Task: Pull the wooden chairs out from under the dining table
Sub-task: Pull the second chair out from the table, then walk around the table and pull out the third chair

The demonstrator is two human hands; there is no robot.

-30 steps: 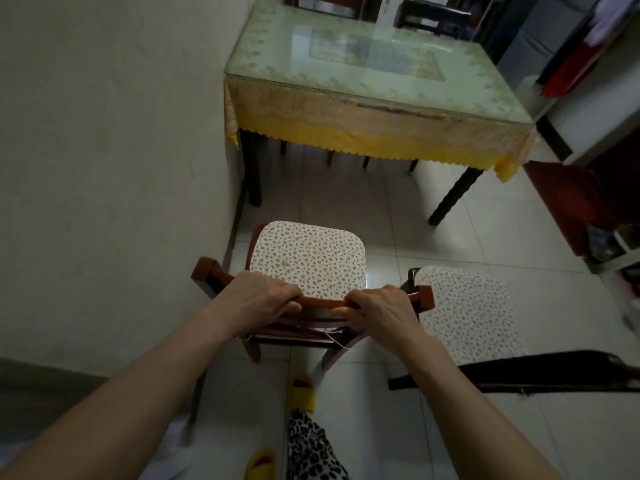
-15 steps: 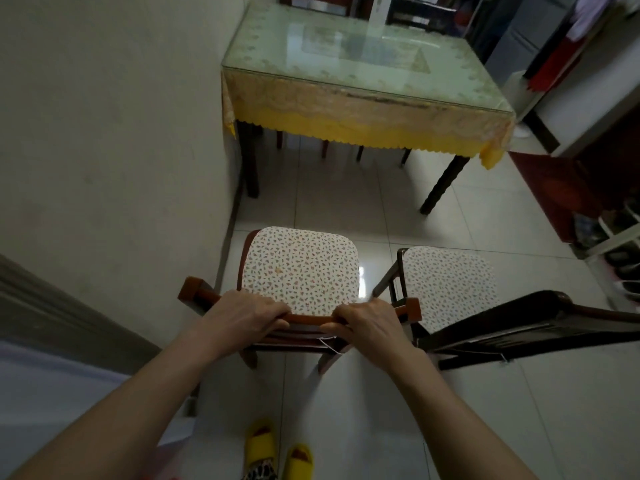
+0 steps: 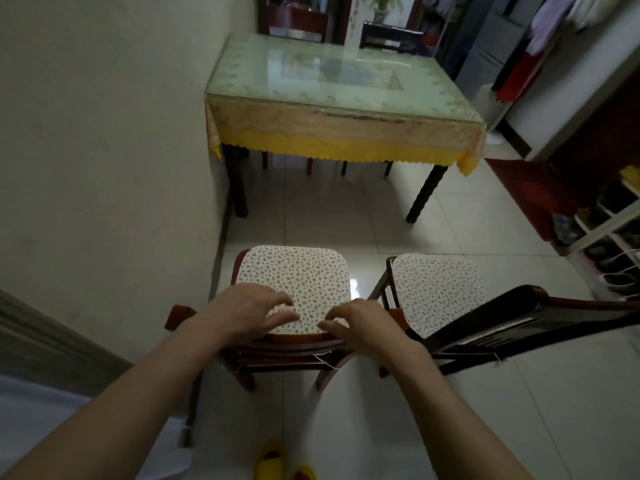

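Note:
A reddish wooden chair (image 3: 294, 344) with a speckled white cushion stands on the tiled floor well in front of the dining table (image 3: 343, 133), beside the left wall. My left hand (image 3: 249, 311) and my right hand (image 3: 363, 322) hover just over its top rail, fingers spread and loose, gripping nothing. To its right stands a second, darker chair (image 3: 512, 320) with the same kind of cushion, also out from the table. Two more chairs (image 3: 298, 20) stay at the table's far side; their legs show under the yellow cloth.
The wall runs close along the left. A shoe rack (image 3: 609, 237) and a red mat (image 3: 526, 192) lie at the right. Hanging clothes fill the far right corner. My yellow slippers (image 3: 277, 462) show at the bottom on the tiled floor.
Both hands have let go of the reddish chair's top rail and lifted, fingers now spread. The chair has come further back from the table.

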